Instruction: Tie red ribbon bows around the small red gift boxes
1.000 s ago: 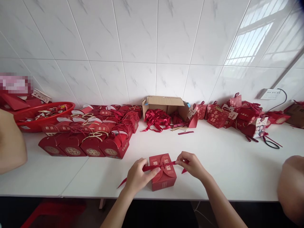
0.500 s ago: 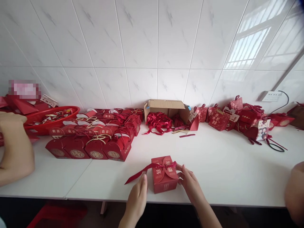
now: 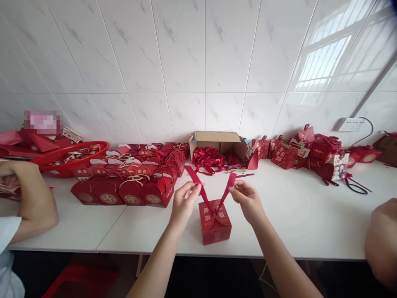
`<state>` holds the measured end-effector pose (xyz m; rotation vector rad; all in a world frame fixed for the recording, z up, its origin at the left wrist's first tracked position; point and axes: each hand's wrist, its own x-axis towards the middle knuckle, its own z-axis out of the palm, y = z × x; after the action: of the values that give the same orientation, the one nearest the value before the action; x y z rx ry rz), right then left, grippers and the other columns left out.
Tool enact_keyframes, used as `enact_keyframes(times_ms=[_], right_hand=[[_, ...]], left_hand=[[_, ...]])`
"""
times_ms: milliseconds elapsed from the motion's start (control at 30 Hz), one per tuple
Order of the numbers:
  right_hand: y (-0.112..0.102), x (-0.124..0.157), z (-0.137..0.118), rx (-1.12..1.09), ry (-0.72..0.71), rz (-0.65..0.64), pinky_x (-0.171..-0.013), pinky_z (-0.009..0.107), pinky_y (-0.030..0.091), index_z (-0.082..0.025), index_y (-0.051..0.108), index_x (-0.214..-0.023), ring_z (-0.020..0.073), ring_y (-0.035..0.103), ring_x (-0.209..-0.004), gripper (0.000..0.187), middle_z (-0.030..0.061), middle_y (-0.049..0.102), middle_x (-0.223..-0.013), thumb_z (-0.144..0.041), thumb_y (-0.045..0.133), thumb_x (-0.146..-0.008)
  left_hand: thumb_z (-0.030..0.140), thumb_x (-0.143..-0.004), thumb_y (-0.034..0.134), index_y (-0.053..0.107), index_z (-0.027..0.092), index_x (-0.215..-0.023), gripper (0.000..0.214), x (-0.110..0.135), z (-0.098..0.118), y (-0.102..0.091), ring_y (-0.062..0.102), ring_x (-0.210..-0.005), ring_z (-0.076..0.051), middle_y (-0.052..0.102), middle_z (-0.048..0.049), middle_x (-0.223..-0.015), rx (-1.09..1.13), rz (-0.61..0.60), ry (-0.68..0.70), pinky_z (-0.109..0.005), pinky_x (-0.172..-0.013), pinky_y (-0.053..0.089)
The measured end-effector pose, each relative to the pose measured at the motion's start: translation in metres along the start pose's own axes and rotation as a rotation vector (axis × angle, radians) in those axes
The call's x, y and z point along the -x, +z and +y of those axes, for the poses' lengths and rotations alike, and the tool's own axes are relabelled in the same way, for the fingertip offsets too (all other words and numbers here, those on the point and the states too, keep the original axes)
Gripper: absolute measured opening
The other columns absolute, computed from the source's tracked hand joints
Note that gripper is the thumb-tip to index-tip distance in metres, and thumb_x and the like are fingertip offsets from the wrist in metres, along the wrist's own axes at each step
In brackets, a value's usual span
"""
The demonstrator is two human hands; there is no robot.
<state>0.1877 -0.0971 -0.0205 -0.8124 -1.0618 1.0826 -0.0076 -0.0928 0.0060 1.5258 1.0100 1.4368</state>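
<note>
A small red gift box [image 3: 216, 229] with pale lettering stands upright near the front edge of the white table. From the middle of its lid a dark red ribbon [image 3: 203, 194] rises in two tails, forming a V. My left hand [image 3: 185, 201] pinches the left tail between thumb and fingers, above the box's left side. Its free end sticks up past my fingertips. On the other side, my right hand [image 3: 247, 198] is closed on the right tail, whose end also points upward. Neither hand touches the box itself.
Rows of red boxes with handles [image 3: 120, 194] stand to the left, beside a red basin [image 3: 102, 147]. An open cardboard box [image 3: 217, 135] at the wall holds red ribbons. More red boxes [image 3: 283, 155] are heaped at right. Other people's arms [image 3: 35, 203] show at both sides.
Both hands have risen from beside the box and now grip the ribbon tails. The tails, earlier lying low across the lid, are now pulled upward. The view has shifted slightly.
</note>
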Motion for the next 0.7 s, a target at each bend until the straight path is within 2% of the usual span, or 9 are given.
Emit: enact_keyframes(times_ms=[100, 233, 367, 600, 700], right_hand=[[0.009, -0.006, -0.017, 0.038, -0.073, -0.059, -0.051, 0.024, 0.035, -0.023, 0.063, -0.082, 0.0096, 0.043, -0.055, 0.018, -0.0029, 0.056, -0.067, -0.032, 0.073, -0.070], [0.019, -0.012, -0.031, 0.044, -0.145, -0.087, -0.055, 0.025, 0.038, -0.023, 0.065, -0.081, 0.0103, 0.046, -0.058, 0.013, -0.0017, 0.059, -0.072, -0.031, 0.071, -0.072], [0.022, -0.016, -0.037, 0.002, -0.162, -0.097, -0.056, 0.025, 0.039, -0.023, 0.063, -0.076, 0.0100, 0.046, -0.058, 0.013, -0.0027, 0.058, -0.070, -0.031, 0.072, -0.071], [0.027, -0.020, -0.042, -0.006, -0.157, -0.093, -0.057, 0.024, 0.040, -0.022, 0.060, -0.075, 0.0094, 0.046, -0.058, 0.016, -0.0025, 0.056, -0.069, -0.032, 0.072, -0.071], [0.021, -0.020, -0.041, -0.049, -0.167, -0.101, -0.062, 0.025, 0.042, -0.021, 0.059, -0.076, 0.0112, 0.050, -0.063, 0.015, -0.0021, 0.056, -0.072, -0.030, 0.070, -0.072]], left_hand=[[0.036, -0.081, 0.061, 0.063, 0.018, -0.075, 0.020, -0.008, 0.013, 0.013, 0.047, -0.063, -0.011, 0.054, 0.0012, -0.069, -0.002, -0.088, 0.061, -0.023, -0.058, 0.037], [0.037, -0.081, 0.060, 0.067, 0.018, -0.078, 0.021, -0.013, 0.020, 0.023, 0.049, -0.062, -0.012, 0.056, 0.0011, -0.067, 0.010, -0.129, 0.087, -0.023, -0.058, 0.038], [0.037, -0.084, 0.057, 0.069, 0.018, -0.076, 0.024, -0.016, 0.025, 0.024, 0.050, -0.062, -0.013, 0.052, 0.0013, -0.060, 0.009, -0.144, 0.108, -0.025, -0.061, 0.040], [0.036, -0.085, 0.056, 0.067, 0.017, -0.075, 0.024, -0.019, 0.029, 0.027, 0.055, -0.078, -0.016, 0.059, -0.0016, -0.076, 0.031, -0.173, 0.141, -0.026, -0.075, 0.043], [0.037, -0.089, 0.049, 0.062, 0.017, -0.077, 0.027, -0.018, 0.027, 0.022, 0.057, -0.078, -0.015, 0.058, -0.0009, -0.072, 0.024, -0.185, 0.118, -0.027, -0.080, 0.044]])
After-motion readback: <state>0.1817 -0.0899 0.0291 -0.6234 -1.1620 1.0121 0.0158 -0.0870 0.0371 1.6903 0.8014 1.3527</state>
